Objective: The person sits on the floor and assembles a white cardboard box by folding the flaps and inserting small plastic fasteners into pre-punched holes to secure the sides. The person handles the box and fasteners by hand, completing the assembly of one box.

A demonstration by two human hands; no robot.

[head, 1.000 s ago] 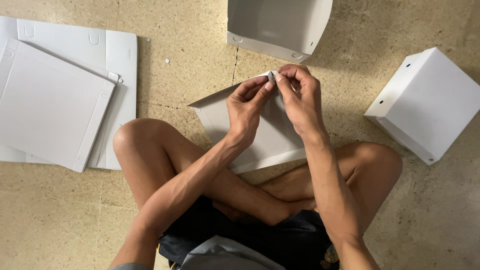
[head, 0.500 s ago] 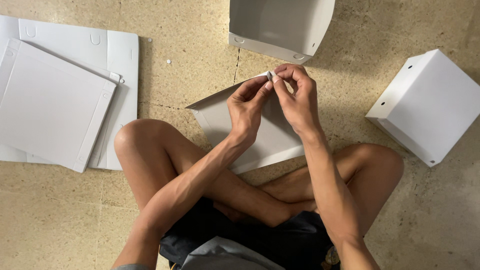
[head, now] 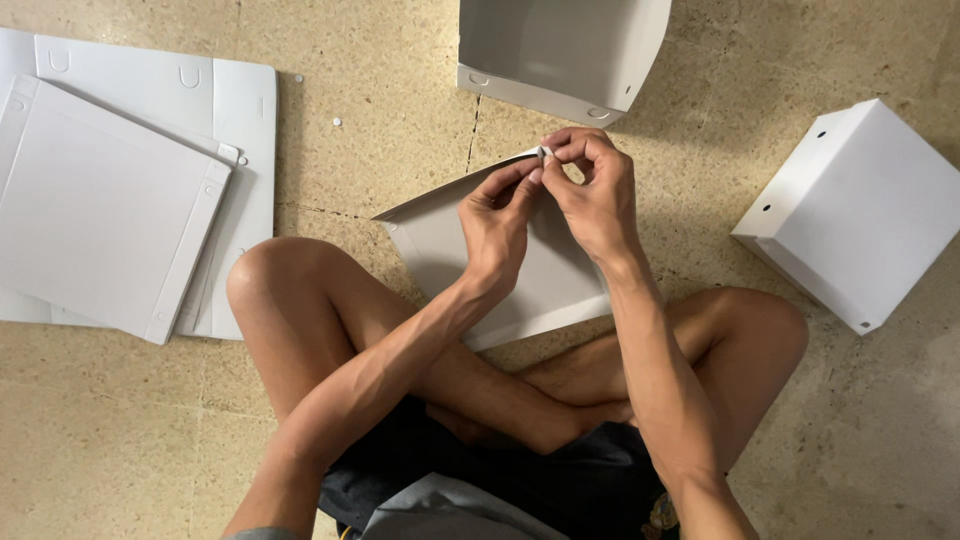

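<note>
Soft, even, warm-toned light falls from above on a speckled floor [head: 400, 110], with no glare on the matte white flat panels [head: 110, 200]. A dim shadow pools under the open white box [head: 560, 50] at the top and beside the closed box [head: 860, 210] at right. The frame is sharp throughout, without motion blur; slight wide-angle stretch shows toward the edges.

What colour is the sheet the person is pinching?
Pale grey-white, plain; the sheet shows clearly in the head view.
</note>
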